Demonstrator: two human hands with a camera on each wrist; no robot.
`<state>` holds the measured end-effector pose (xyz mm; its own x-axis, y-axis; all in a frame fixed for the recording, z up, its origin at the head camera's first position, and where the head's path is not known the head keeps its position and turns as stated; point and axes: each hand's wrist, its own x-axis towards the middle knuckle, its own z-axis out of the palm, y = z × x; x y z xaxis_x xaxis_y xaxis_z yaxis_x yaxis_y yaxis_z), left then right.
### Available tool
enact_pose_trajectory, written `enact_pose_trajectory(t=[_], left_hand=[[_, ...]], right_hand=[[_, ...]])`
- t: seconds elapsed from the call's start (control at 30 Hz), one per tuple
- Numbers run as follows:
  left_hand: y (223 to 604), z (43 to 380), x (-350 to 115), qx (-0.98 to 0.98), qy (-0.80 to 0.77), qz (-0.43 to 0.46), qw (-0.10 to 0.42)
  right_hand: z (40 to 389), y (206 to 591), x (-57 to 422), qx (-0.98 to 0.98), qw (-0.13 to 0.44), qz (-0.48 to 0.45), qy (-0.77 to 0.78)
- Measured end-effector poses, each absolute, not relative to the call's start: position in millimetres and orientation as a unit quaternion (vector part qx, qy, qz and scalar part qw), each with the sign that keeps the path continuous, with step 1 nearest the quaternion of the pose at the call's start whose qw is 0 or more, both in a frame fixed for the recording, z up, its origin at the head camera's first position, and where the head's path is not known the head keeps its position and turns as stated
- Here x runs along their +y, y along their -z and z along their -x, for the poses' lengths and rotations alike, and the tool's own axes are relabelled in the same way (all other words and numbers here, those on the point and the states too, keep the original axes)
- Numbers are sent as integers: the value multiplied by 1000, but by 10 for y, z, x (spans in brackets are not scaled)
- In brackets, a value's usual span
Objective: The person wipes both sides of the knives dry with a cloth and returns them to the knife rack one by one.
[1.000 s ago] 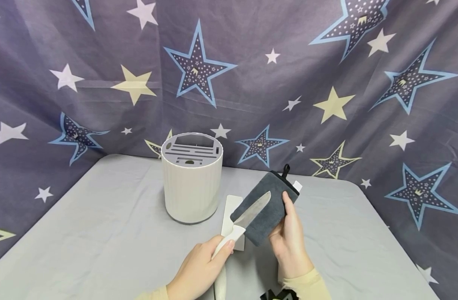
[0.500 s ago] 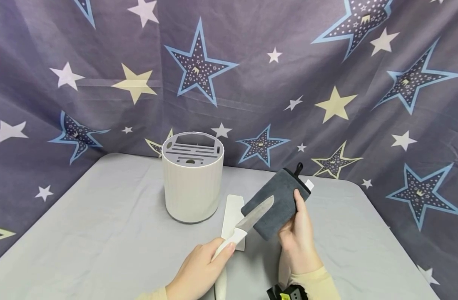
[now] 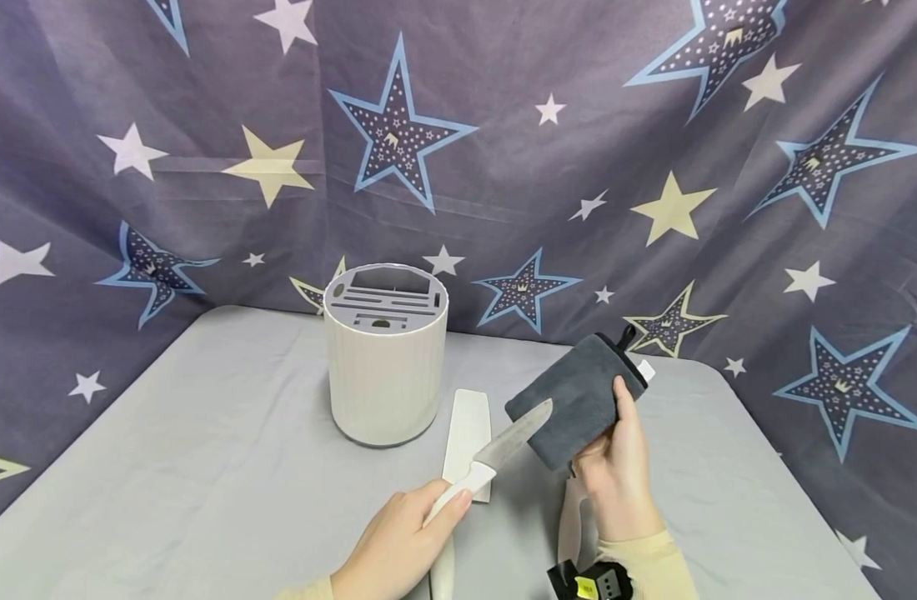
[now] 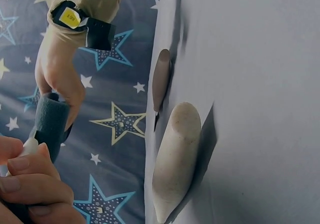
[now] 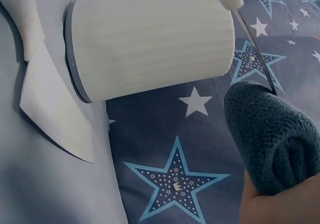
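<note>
My left hand (image 3: 398, 537) grips the white handle of a kitchen knife (image 3: 514, 437), its blade angled up to the right. In my right hand (image 3: 616, 475) is a folded dark grey cloth (image 3: 571, 400) with a black loop and a white tag. The blade's tip end lies against the cloth in the head view. The right wrist view shows the cloth (image 5: 270, 134) as a thick fluffy fold at the blade. Below the hands, a broad white-bladed knife (image 3: 468, 429) lies on the table, its pale handle (image 4: 177, 154) toward me. My left fingers partly hide the held handle.
A white ribbed cylindrical knife block (image 3: 387, 379) with a slotted grey top stands behind the hands, left of centre. Another pale knife handle (image 3: 569, 521) rests on the table beside my right wrist. A star-patterned curtain hangs behind the grey tabletop (image 3: 203, 467).
My right hand has moved right with the cloth, so less of the blade overlaps it. My left hand and the knife have barely shifted. More of the handle near my right wrist shows.
</note>
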<state>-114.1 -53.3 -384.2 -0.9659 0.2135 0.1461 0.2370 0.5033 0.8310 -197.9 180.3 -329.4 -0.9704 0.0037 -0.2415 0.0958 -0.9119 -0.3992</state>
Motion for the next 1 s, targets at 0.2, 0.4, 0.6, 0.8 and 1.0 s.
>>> enact_pose_trajectory(t=[0.2, 0.4, 0.6, 0.8, 1.0], left_hand=[[3856, 1132, -542, -868, 479, 133, 15], [3881, 1114, -550, -876, 462, 140, 28], [3896, 1109, -554, -879, 455, 137, 32], [3907, 1109, -559, -877, 458, 140, 34], [3915, 1113, -560, -874, 464, 142, 35]], right_hand=[[1990, 3272, 1885, 211, 26, -128, 969], [1997, 3268, 1916, 235, 22, -134, 962], [1992, 3290, 1896, 245, 31, -140, 959], [1976, 3333, 1856, 230, 44, -136, 963], [1955, 3364, 1806, 250, 43, -135, 958]])
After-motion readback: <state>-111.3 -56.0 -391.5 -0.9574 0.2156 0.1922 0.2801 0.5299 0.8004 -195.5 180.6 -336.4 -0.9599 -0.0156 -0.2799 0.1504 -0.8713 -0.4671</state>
